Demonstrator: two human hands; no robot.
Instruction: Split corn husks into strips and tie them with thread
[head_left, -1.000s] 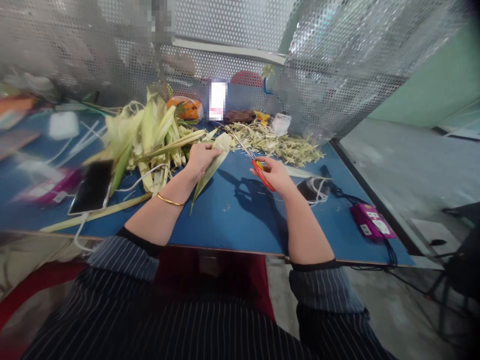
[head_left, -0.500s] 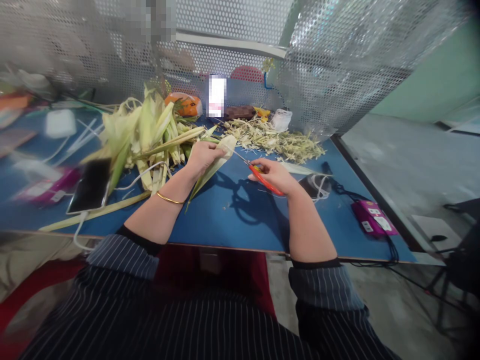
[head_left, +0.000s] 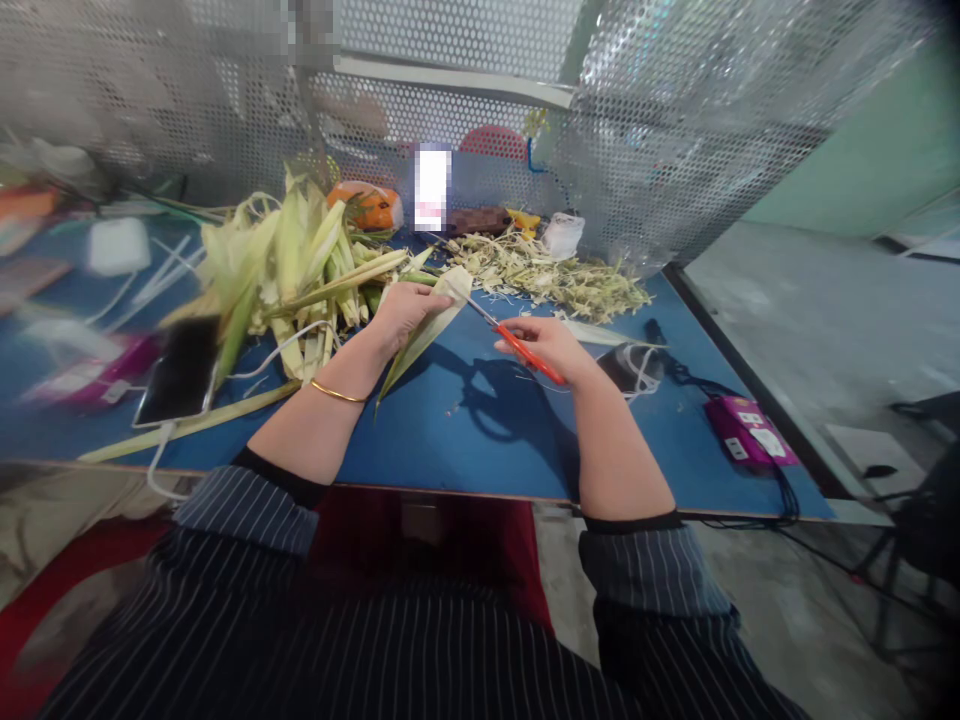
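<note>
The corn husk is pale, creamy green, broad at its upper end and tapering to a narrow tip that slants down over the blue table. The left hand pinches it near its broad end between thumb and fingers. The right hand curls its fingers around the red-handled scissors, their slim metal blades reaching the husk's wide end.

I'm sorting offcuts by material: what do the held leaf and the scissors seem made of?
Leaf: probably dried corn husk, matte; pale, with lengthwise creases.
Scissors: likely metal blades, given their grey sheen; smooth red handles look like plastic, though coating is possible.
</note>
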